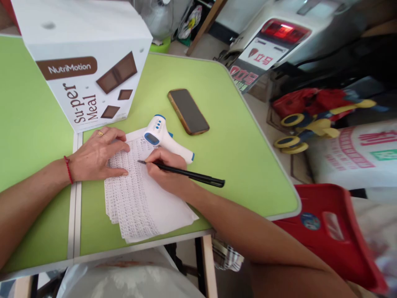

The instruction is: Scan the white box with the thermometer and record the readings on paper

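Several sheets of paper (136, 207), partly covered in dense handwriting, lie stacked at the front of the green table (248, 165). My left hand (96, 155), a red cord round its wrist, rests with fingers spread on the left edge of the sheets. A black pen (198, 176) is pinched in my right hand (167, 169), its tip at or just above the written lines. Just beyond that hand a white and blue infrared thermometer (167, 140) lies over the top of the paper.
A dark phone (189, 111) in a brownish case lies behind the thermometer. A tall white NutriMotion box (89, 82) stands at the back left. Right of the table are a red plastic chair (325, 231), a white scooter (279, 37) and a printed sack (356, 153).
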Motion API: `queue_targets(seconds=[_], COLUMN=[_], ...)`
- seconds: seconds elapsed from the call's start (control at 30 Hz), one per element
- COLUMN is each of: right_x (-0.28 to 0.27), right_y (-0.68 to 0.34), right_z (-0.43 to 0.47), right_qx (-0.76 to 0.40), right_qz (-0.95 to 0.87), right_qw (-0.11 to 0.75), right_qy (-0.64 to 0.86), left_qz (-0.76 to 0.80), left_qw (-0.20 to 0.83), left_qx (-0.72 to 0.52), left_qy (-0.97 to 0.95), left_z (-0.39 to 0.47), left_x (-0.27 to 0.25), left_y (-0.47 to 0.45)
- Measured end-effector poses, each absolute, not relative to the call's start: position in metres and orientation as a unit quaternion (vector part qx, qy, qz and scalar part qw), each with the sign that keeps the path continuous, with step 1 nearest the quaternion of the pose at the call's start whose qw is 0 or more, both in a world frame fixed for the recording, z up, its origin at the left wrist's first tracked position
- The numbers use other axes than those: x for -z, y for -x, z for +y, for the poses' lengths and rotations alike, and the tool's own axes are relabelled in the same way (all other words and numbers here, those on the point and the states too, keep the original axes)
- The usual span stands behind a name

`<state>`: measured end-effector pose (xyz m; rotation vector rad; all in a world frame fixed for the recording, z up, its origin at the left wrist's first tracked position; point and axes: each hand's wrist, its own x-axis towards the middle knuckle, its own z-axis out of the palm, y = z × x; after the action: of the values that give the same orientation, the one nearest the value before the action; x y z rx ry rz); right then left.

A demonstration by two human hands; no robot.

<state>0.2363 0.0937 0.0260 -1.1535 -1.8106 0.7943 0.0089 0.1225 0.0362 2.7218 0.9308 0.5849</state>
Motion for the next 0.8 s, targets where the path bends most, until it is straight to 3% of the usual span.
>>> queue_targets(seconds=[0.47,0.8], right_x=[-0.0278,-0.0287], right_y=[-0.2395,-0.2391], right_z=[0.0928,0.0925], right_qx=[-0.357,-0.362], right_qz=[-0.716,-0.747], right_qw=[0.41,0.359], right_qy=[0.437,0.427], left_qz=[0.33,0.341], left_qw=[0.113,0.126], left_qx=[-0.181,-0.169], left_qy=[-0.92,-0.916], left_z=[0.1225,0.1226], left_x=[-0.038,-0.0399], left_y=[-0.009,-0.0104])
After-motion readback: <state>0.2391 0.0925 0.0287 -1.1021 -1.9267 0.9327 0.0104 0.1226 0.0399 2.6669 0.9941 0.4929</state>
